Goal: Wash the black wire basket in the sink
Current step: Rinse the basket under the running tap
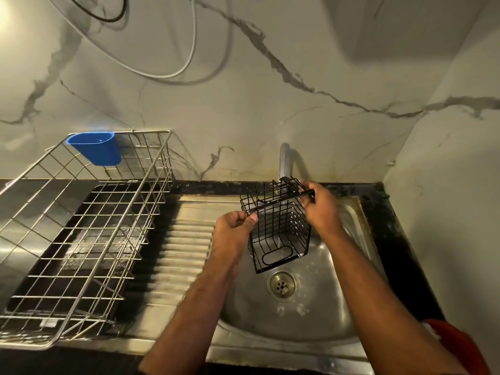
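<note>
The black wire basket (280,228) hangs above the steel sink (305,315), under the curved tap (284,163). A thin stream of water runs down through the basket. My left hand (234,231) pinches the near left corner of its rim between thumb and fingers. My right hand (320,207) grips the far right corner of the rim. The basket's bottom sits just above the round drain (281,285).
A large steel wire dish rack (89,231) stands on the counter at left, with a blue plastic cup holder (96,148) hooked on its back edge. A ribbed drainboard (186,234) lies between rack and basin. Something red (457,339) sits at the lower right.
</note>
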A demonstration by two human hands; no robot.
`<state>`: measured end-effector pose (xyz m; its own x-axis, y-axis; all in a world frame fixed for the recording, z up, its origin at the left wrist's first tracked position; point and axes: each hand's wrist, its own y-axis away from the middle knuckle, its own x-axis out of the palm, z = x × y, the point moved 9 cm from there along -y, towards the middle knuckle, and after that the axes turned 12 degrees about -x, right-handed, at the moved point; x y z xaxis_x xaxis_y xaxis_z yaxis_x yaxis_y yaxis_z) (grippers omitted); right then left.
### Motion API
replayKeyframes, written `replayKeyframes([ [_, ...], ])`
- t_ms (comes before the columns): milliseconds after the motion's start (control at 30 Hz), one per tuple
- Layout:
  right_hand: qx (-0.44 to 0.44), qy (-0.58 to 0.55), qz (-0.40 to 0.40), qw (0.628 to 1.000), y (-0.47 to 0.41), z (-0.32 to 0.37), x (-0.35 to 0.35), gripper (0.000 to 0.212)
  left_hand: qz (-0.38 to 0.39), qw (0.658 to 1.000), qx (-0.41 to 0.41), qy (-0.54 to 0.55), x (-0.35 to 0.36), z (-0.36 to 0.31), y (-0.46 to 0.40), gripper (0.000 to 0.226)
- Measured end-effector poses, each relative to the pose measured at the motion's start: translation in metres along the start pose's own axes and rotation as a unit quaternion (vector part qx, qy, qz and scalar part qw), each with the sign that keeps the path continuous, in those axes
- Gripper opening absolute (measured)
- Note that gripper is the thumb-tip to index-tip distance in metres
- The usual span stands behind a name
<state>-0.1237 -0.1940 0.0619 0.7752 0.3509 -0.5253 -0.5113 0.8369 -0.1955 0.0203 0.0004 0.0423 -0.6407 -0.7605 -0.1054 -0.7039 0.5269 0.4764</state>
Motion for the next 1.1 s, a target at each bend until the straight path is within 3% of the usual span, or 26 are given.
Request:
replayKeyframes([
  [267,0.004,-0.032,-0.015,0.999,0.004,-0.001,-0.004,0.044,0.017,0.999,0.008,-0.032,-0.001,0.002,-0.002,0.024],
  [533,0.041,-0.120,-0.056,0.990,0.008,-0.004,-0.003,0.041,0.013,0.999,0.030,0.000,-0.002,-0.006,0.010,0.016],
  [1100,0.061,-0.167,-0.017,0.984,0.001,0.003,0.022,0.040,0.039,0.999,0.020,-0.024,-0.008,0.001,0.018,0.019],
])
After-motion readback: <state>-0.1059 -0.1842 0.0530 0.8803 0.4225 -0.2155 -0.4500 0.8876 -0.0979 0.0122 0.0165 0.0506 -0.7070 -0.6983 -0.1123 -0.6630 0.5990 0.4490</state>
